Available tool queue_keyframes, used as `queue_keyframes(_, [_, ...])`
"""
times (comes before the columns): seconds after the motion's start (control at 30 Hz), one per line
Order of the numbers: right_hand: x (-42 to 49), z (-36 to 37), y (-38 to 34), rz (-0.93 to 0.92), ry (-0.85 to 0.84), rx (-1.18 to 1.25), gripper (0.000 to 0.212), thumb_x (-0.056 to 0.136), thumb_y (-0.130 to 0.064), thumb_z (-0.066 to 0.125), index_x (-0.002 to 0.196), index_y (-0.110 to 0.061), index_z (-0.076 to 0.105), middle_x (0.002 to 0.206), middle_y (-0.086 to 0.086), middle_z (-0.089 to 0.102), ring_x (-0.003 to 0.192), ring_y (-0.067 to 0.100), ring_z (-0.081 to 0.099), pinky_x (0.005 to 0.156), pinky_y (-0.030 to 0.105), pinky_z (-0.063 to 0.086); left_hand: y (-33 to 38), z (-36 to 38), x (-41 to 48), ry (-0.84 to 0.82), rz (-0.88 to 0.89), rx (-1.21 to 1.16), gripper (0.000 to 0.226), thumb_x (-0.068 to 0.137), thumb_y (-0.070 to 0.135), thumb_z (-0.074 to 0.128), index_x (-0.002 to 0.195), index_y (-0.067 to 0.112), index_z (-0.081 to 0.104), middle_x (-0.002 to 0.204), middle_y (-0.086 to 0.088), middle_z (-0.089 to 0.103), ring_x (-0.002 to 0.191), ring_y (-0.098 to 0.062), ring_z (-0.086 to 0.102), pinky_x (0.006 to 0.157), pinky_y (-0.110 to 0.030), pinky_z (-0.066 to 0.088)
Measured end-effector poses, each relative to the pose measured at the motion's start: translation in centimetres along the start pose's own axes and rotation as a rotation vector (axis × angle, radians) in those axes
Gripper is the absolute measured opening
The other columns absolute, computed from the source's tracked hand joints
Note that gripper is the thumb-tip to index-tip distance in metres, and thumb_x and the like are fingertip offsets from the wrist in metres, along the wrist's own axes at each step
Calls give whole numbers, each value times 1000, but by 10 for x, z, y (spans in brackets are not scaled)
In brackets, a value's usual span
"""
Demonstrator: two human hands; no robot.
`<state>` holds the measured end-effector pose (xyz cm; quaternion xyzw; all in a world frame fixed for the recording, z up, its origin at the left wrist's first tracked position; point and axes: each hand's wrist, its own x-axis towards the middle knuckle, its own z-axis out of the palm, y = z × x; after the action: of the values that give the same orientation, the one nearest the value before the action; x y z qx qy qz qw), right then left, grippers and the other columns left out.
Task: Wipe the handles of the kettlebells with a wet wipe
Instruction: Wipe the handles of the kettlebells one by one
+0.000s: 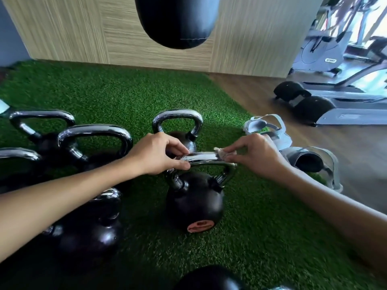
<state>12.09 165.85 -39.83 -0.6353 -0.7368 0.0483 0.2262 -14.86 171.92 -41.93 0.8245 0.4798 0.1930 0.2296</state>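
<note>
A black kettlebell point(194, 203) with a chrome handle point(201, 159) stands on the green turf in the middle. My left hand point(159, 153) pinches the left end of that handle. My right hand point(255, 153) presses a crumpled wet wipe point(219, 152) against the handle's right end. Behind it stands another kettlebell point(178, 122). Several more kettlebells point(94, 137) sit to the left and in front, partly hidden by my left forearm.
A black punching bag point(178, 19) hangs above at the back, in front of a wood-panel wall. Grey sandals point(293, 151) lie at the turf's right edge. Treadmills and an exercise bike point(326, 51) stand on the wooden floor at the right.
</note>
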Motion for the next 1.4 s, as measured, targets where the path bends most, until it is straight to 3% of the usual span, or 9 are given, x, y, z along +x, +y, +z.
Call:
queue_keyframes(0.17, [0, 10, -5, -39, 52, -43, 17, 76, -45, 81, 92, -40, 78, 75, -19, 62, 71, 4, 52, 61, 25, 34, 1, 0, -1, 20, -1, 13, 41, 64, 60, 88, 99, 43, 76, 90, 25, 74, 83, 20, 60, 68, -2, 38])
queue_keyframes(0.4, [-20, 15, 41, 262, 22, 306, 20, 73, -30, 88, 92, -30, 81, 69, -17, 72, 46, -9, 53, 45, 6, 37, -2, 6, -8, 74, 56, 0, 44, 67, 60, 85, 106, 43, 77, 94, 24, 74, 91, 16, 62, 77, 1, 38])
queue_keyframes(0.5, [-18, 20, 40, 277, 62, 363, 22, 72, -27, 88, 93, -30, 81, 74, -18, 74, 59, -11, 62, 57, 5, 42, -4, 10, -10, 98, 55, -27, 44, 67, 60, 85, 107, 42, 77, 94, 25, 74, 94, 15, 65, 82, 0, 40])
queue_keyframes(0.57, [-22, 26, 41, 310, 100, 448, 21, 72, -30, 88, 91, -35, 80, 80, -17, 77, 74, -1, 71, 72, 20, 54, -5, 14, -11, 115, 62, -44, 45, 68, 59, 84, 108, 41, 78, 96, 24, 75, 95, 14, 65, 87, -6, 45])
queue_keyframes(0.77, [-64, 69, 45, 559, 88, 836, 13, 82, -16, 80, 88, -27, 78, 86, -5, 79, 71, -3, 70, 73, 15, 53, -8, 18, -12, 139, 53, -63, 45, 68, 59, 84, 110, 41, 77, 97, 24, 75, 94, 19, 62, 81, 3, 37])
queue_keyframes(0.97, [-61, 80, 51, 657, 115, 1040, 11, 92, -13, 70, 99, -17, 77, 74, -7, 75, 46, -1, 48, 43, 13, 37, -9, 19, -12, 140, 53, -76, 47, 67, 62, 83, 110, 42, 77, 97, 24, 74, 96, 13, 65, 90, -11, 46])
queue_keyframes(1.2, [-56, 90, 47, 802, -40, 1021, 16, 94, -22, 69, 109, -20, 75, 74, -9, 75, 50, 6, 39, 40, 18, 31, -6, 20, -16, 174, 39, -82, 45, 68, 62, 83, 109, 43, 77, 96, 25, 74, 96, 13, 64, 89, -15, 48])
queue_keyframes(1.3, [-36, 49, 37, 707, 55, 985, 17, 90, -27, 73, 105, -21, 78, 76, -9, 75, 51, 3, 49, 51, 21, 39, 3, 17, -19, 208, 68, -38, 46, 71, 54, 86, 115, 43, 75, 98, 24, 75, 88, 16, 63, 85, -14, 50])
queue_keyframes(1.4, [-19, 14, 9, 476, 101, 962, 22, 81, -28, 81, 101, -18, 77, 92, -4, 79, 88, 12, 74, 88, 33, 54, 23, 15, -24, 311, 213, -114, 44, 78, 45, 85, 120, 37, 74, 103, 20, 77, 52, 9, 57, 56, -13, 48])
